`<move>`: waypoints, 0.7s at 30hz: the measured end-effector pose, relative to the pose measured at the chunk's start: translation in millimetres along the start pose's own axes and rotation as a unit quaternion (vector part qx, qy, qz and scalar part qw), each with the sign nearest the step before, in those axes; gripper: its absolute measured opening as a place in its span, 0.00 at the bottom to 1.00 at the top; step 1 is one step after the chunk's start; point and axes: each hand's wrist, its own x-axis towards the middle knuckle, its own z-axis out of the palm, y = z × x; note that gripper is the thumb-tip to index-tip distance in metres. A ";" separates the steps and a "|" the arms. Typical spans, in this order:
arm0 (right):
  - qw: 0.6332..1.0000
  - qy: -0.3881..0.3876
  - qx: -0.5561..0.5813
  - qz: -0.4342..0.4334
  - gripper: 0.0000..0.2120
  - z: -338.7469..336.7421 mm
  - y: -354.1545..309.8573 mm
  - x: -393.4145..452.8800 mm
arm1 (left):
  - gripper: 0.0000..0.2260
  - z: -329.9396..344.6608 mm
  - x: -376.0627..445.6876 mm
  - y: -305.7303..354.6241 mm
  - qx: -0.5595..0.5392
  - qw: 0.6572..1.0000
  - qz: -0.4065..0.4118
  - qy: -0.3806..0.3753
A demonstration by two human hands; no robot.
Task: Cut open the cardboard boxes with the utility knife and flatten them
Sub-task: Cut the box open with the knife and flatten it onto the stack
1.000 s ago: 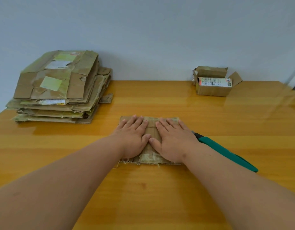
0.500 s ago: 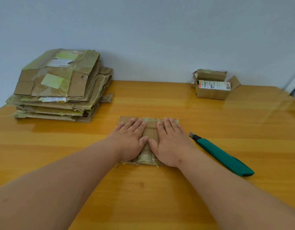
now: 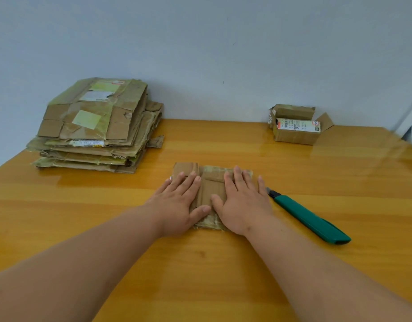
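I have both hands flat on the flattened box [image 3: 212, 182] at the middle of the bench [image 3: 223, 263]. My left hand [image 3: 179, 203] lies palm down on its left part, fingers straight and close together, thumb stretched toward the centre. My right hand [image 3: 242, 203] lies palm down on its right part, fingers straight and a little spread, the little finger reaching past the cardboard's right edge. The two thumbs nearly meet over the near edge of the cardboard; neither hand curls round anything, both simply press down. A strip of brown cardboard with yellowed tape shows between them and beyond the fingertips.

Just to the right of my right hand lies the utility knife [image 3: 309, 217], green-bodied, flat on the bench, its dark tip pointing up-left toward the flattened box and close to my little finger, its butt end pointing toward the near right. Neither hand touches it.

At the far left, against the wall [image 3: 223, 54], I see a stack of flattened boxes [image 3: 96, 126], taped and labelled. At the far right, well apart from my hands, stands a small cardboard box [image 3: 295, 129] with its flaps open and a white printed label along its top.
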 end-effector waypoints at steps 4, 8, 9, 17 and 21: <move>0.999 -0.021 -0.014 0.036 0.39 -10.0 -10.1 -11.3 | 0.44 -8.7 -3.5 -7.0 0.032 0.999 -0.005 -0.015; 0.996 0.002 -0.082 0.019 0.33 -33.5 -5.5 -19.0 | 0.35 -21.8 -2.4 -24.8 0.093 0.995 -0.020 -0.021; 0.996 0.019 -0.082 0.007 0.29 -35.0 -2.8 -22.7 | 0.31 -24.8 -2.3 -27.6 0.099 0.995 -0.029 -0.014; 0.991 -0.008 0.020 -0.129 0.27 0.3 6.2 -28.0 | 0.36 -6.4 -3.7 8.1 -0.031 0.999 -0.034 -0.007; 0.990 -0.062 0.014 -0.123 0.30 1.3 9.0 -18.1 | 0.55 -6.0 -4.0 9.4 -0.026 0.998 -0.038 -0.047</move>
